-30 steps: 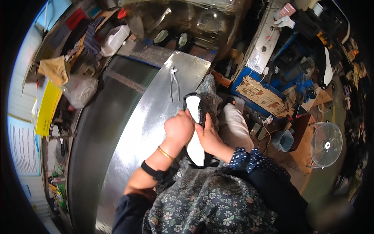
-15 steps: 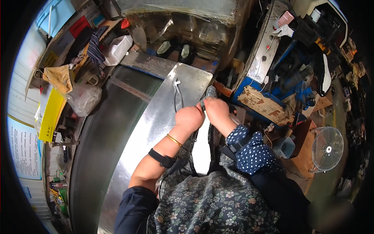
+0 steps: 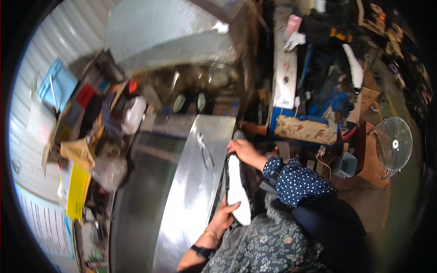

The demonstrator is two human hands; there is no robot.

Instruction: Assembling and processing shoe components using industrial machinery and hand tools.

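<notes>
Between my hands lies a black shoe (image 3: 236, 186), its white sole-shaped underside facing up, close against my floral apron. My left hand (image 3: 222, 215) wraps the near end from the left side, with the thumb lying on the white surface. At the far end my right hand (image 3: 246, 151) has its fingers closed on the dark edge; motion blurs the fingertips. To the left, a pair of metal pincers (image 3: 206, 150) lies on the shiny metal table (image 3: 182, 200), apart from both hands.
Left of the table runs a dark conveyor belt (image 3: 143, 200), beside a shelf with a yellow box (image 3: 76, 189) and plastic bag (image 3: 110, 173). Two shoes (image 3: 201, 103) sit at the back. On the right stand a blue machine (image 3: 314, 136), grey bin (image 3: 345, 164) and fan (image 3: 394, 143).
My left hand has left the far end and now holds the shoe's near end. My right hand stays at the far end. The whole view has shifted, with more of the back showing.
</notes>
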